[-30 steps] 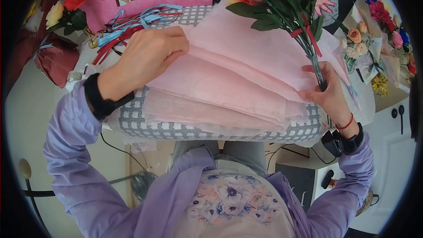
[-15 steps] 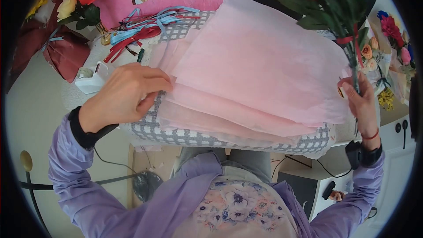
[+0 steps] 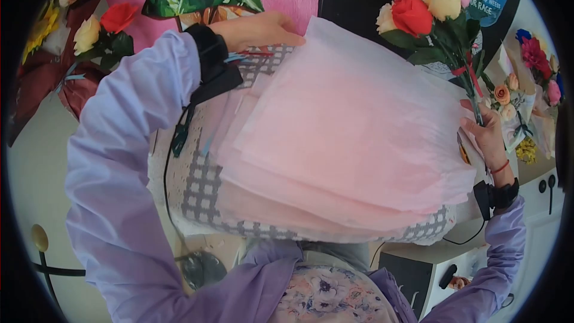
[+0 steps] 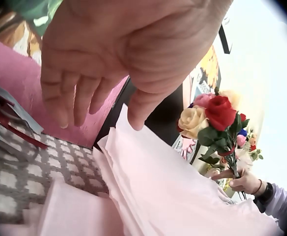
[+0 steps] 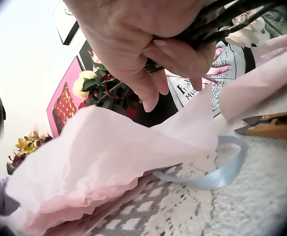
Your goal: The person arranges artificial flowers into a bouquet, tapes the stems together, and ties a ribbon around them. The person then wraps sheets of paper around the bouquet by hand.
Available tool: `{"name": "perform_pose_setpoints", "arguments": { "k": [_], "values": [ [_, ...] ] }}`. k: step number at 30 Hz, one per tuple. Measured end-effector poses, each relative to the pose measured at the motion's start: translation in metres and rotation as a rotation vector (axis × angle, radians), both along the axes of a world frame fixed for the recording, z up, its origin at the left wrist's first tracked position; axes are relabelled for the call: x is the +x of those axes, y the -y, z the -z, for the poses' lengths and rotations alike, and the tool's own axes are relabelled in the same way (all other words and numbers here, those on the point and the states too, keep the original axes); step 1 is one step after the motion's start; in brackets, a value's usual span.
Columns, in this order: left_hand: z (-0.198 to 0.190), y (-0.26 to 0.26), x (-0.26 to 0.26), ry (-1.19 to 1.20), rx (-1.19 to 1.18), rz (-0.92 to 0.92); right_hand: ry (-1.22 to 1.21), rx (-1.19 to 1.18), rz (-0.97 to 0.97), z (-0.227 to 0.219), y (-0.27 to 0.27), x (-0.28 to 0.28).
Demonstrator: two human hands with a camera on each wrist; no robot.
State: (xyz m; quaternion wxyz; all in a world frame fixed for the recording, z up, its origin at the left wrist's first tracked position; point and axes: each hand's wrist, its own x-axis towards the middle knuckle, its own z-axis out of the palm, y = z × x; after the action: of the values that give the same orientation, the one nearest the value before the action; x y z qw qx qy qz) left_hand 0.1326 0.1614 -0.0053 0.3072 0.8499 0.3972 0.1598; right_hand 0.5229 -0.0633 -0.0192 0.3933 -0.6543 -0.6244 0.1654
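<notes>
Left hand (image 3: 263, 29): fingers relaxed, holding nothing, at the far corner of pink paper (image 3: 353, 137)
Right hand (image 3: 487, 134): clamped on bouquet (image 3: 439, 21) stems

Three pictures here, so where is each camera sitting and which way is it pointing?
Head: worn on the head, looking down at the pink paper sheets; both sleeves, left hand, right hand show.
Left wrist: under the left hand, looking across the sheets to the bouquet.
Right wrist: under the right hand, which grips the stems; blue ribbon below.
Shared: all three see sheets and bouquet.
</notes>
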Motion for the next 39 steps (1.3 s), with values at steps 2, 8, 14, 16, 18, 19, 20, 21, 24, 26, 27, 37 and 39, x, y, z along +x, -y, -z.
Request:
{"name": "perform_pose_setpoints", "arguments": {
  "k": [2,8,14,16,18,19,20,21,24,26,27,37,39],
  "values": [
    [0.000,-0.011,0.012,-0.030,-0.077,0.011,-0.031,0.007,0.022,0.004,-0.006,-0.001],
    [0.012,-0.038,0.022,0.118,-0.175,0.145,-0.053,-0.047,0.009,0.012,-0.017,0.010],
    [-0.014,-0.035,0.030,0.318,0.082,0.141,-0.034,0.058,0.018,-0.004,-0.017,0.018],
    [-0.023,-0.035,0.039,0.356,-0.002,0.218,-0.046,0.087,0.003,-0.007,-0.021,0.024],
    [-0.022,-0.029,0.043,0.358,-0.048,0.125,-0.068,0.130,-0.016,-0.009,-0.027,0.035],
    [-0.020,-0.027,0.043,0.352,-0.101,0.043,-0.064,0.128,-0.019,-0.007,-0.028,0.039],
    [-0.019,-0.025,0.041,0.358,-0.105,0.040,-0.063,0.131,0.013,-0.006,-0.029,0.043],
    [-0.015,-0.025,0.038,0.244,-0.152,0.009,-0.062,0.132,0.043,-0.006,-0.030,0.044],
    [-0.004,-0.020,0.029,0.134,-0.200,0.001,-0.120,0.151,0.057,-0.003,-0.030,0.041],
    [0.002,-0.016,0.027,0.136,-0.204,0.029,-0.090,0.123,0.079,-0.004,-0.030,0.033],
    [0.004,-0.015,0.028,0.191,-0.183,0.035,-0.068,0.107,0.113,-0.004,-0.029,0.029],
    [0.010,-0.023,0.028,0.343,-0.021,-0.012,-0.017,0.179,0.019,0.000,-0.046,0.035],
    [0.012,-0.022,0.030,0.356,-0.031,0.003,0.062,0.152,0.095,-0.002,-0.043,0.030]
  ]
}}
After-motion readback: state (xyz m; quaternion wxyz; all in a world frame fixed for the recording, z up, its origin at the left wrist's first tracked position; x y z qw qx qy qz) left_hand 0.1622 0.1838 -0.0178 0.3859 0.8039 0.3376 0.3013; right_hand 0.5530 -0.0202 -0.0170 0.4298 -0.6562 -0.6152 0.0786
